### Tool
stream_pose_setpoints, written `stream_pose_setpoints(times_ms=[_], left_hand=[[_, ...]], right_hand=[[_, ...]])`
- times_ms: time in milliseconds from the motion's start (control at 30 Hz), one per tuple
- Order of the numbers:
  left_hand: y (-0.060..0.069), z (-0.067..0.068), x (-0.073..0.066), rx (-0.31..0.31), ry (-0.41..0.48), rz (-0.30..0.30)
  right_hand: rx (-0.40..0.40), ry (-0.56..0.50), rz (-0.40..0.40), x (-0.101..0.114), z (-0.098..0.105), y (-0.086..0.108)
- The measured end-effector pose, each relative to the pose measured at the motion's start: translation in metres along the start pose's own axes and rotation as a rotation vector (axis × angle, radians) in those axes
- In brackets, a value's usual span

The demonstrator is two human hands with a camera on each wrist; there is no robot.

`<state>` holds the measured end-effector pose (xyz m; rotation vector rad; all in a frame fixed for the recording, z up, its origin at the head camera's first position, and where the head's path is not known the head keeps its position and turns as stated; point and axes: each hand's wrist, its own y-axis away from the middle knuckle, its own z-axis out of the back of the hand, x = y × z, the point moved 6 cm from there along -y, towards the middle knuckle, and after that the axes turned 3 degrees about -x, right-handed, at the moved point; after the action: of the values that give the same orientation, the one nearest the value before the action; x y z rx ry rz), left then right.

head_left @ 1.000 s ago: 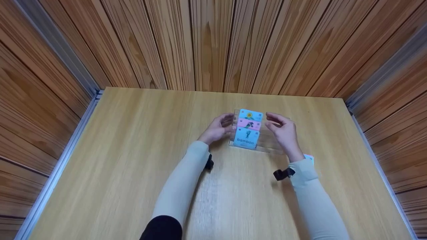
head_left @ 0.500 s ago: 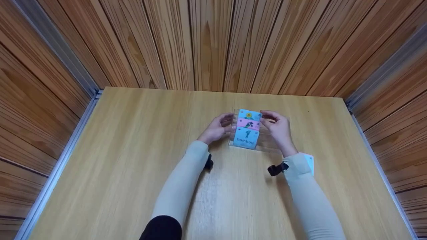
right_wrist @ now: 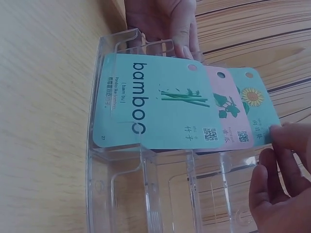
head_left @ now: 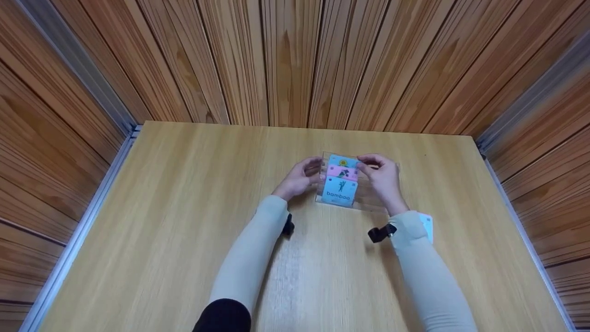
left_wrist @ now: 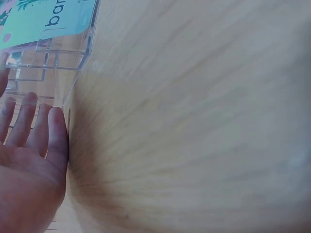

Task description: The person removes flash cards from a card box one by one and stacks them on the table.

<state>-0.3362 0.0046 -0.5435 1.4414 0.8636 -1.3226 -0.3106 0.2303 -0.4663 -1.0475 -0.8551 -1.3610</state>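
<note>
A clear plastic tiered card stand (head_left: 371,196) holds three overlapping cards on its left side. In front is the blue bamboo card (right_wrist: 160,102), behind it a pink plant card (right_wrist: 226,109), and rearmost the blue sunflower card (right_wrist: 255,99). My right hand (head_left: 382,177) pinches the sunflower card's upper right corner between thumb and fingers. At the stand's left side is my left hand (head_left: 298,177), its fingers fairly straight (left_wrist: 34,126) and its thumb near the cards' left edge. How firmly the left hand touches the stand cannot be told.
Partly under the right sleeve, another blue card (head_left: 427,226) lies on the wooden table (head_left: 184,221). The stand's right part (right_wrist: 170,194) shows bare tiers. Wood-plank walls (head_left: 286,64) enclose the back and sides.
My right hand has moved left from beside the stand and taken hold of the sunflower card's corner. That card now sits slightly lower. The left hand has stayed in place.
</note>
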Motion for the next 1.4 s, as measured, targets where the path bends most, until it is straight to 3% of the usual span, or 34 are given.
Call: stream_pose_setpoints(times_ms=[300,667,1133,1400], left_hand=[[0.0,0.0,0.0,0.007,0.004,-0.01],[0.002,0.001,-0.001,0.0,-0.013,-0.026],[0.0,0.001,-0.001,0.001,-0.003,-0.008],[0.0,0.0,-0.001,0.005,-0.018,-0.043]], right_hand=[[0.03,0.039,-0.006,0.0,-0.001,0.002],[-0.005,0.016,0.02,0.004,0.002,0.001],[-0.114,-0.243,0.044,0.019,0.031,0.015],[-0.167,-0.297,0.066,0.013,0.063,0.031]])
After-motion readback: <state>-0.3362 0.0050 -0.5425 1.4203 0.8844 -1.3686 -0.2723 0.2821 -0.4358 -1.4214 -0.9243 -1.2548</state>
